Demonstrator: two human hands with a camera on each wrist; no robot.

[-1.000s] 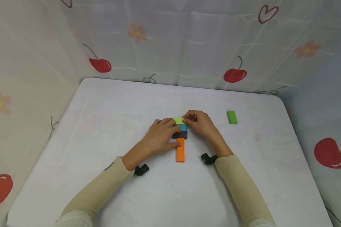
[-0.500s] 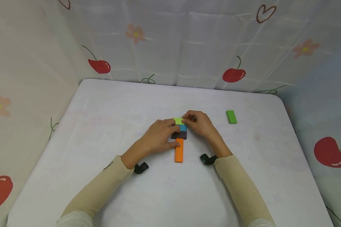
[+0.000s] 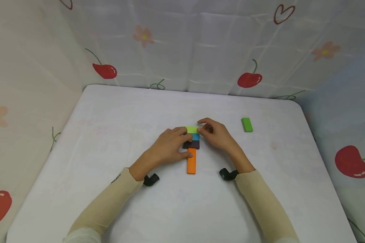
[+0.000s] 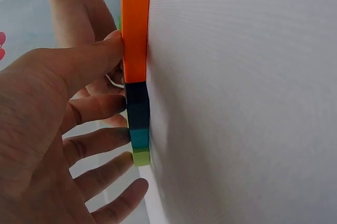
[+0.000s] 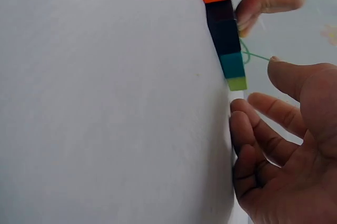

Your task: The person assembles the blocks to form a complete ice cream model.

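Observation:
Flat on the white table, a row of coloured blocks lies end to side in the head view: an orange block (image 3: 191, 165) lengthwise, then a dark block (image 3: 191, 145), a blue block (image 3: 196, 137) and a light green block (image 3: 191, 129) crosswise. My left hand (image 3: 170, 145) rests on the row from the left, its thumb on the orange block and fingertips on the tops of the others. My right hand (image 5: 295, 145) is just off the light green block's right end, thumb and fingers apart, with nothing between them.
A separate green block (image 3: 247, 125) lies on the table (image 3: 124, 111) to the right, beyond my right hand. Black curved pieces (image 3: 228, 174) stick out from both wrists. Printed curtains (image 3: 182, 44) hang around the table's back and sides.
My right hand has drawn slightly to the right, and its fingers have spread away from the light green block. The left hand and the row of blocks keep their places.

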